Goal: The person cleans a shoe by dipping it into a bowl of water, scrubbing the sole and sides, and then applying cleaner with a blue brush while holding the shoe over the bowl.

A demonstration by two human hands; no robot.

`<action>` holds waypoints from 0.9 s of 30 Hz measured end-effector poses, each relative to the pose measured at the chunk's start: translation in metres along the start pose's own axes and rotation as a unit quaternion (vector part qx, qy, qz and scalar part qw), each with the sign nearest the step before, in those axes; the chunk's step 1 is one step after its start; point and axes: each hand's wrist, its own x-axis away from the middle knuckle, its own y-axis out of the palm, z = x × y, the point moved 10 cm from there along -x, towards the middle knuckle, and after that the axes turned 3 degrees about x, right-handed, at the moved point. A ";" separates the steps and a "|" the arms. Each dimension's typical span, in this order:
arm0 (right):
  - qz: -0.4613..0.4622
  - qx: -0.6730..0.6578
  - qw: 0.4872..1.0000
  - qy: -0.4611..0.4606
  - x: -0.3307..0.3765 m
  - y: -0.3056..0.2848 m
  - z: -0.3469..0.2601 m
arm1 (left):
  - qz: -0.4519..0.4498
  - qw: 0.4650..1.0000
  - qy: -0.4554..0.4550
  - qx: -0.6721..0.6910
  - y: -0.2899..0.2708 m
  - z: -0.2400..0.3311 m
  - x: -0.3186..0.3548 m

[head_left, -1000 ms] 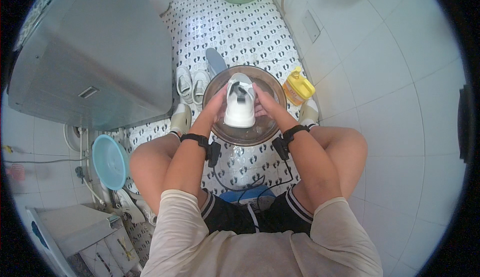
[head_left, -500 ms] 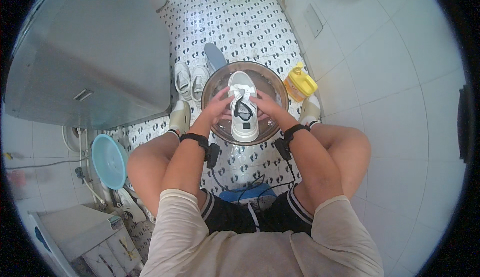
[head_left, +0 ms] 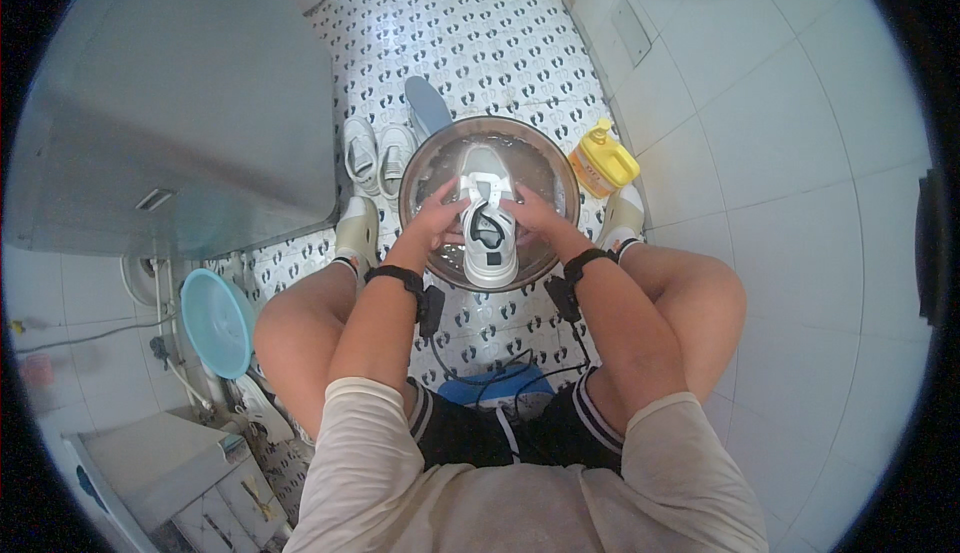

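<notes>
I see left hand (head_left: 438,221) and right hand (head_left: 527,215) both clamped on the wet white sneaker (head_left: 487,223) over the round metal basin (head_left: 425,158); a slip risks splashing the patterned tile floor (head_left: 470,43).

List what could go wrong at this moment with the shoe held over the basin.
Both hands, left hand and right hand, hold the white shoe over the water-filled metal basin; wet fingers could slip and the shoe splash out. The black wrist devices and their cables hang near the rim and might get wet. The yellow bottle stands close to the basin and could be knocked over.
</notes>
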 end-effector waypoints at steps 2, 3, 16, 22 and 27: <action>0.008 -0.007 1.000 0.013 -0.003 -0.002 0.006 | -0.006 1.000 -0.006 0.009 0.001 -0.003 -0.004; 0.015 -0.014 0.999 0.025 -0.004 -0.002 0.009 | 0.011 1.000 -0.016 0.000 -0.004 -0.007 -0.007; 0.008 0.042 0.999 0.017 -0.012 -0.004 0.008 | 0.073 0.995 -0.029 -0.061 -0.022 -0.021 -0.022; 0.022 -0.025 0.999 0.024 -0.017 -0.003 0.019 | 0.048 0.996 -0.039 -0.061 -0.012 -0.020 -0.019; 0.021 -0.003 1.000 0.003 -0.014 -0.006 0.018 | 0.012 0.996 -0.036 -0.083 0.001 -0.014 -0.008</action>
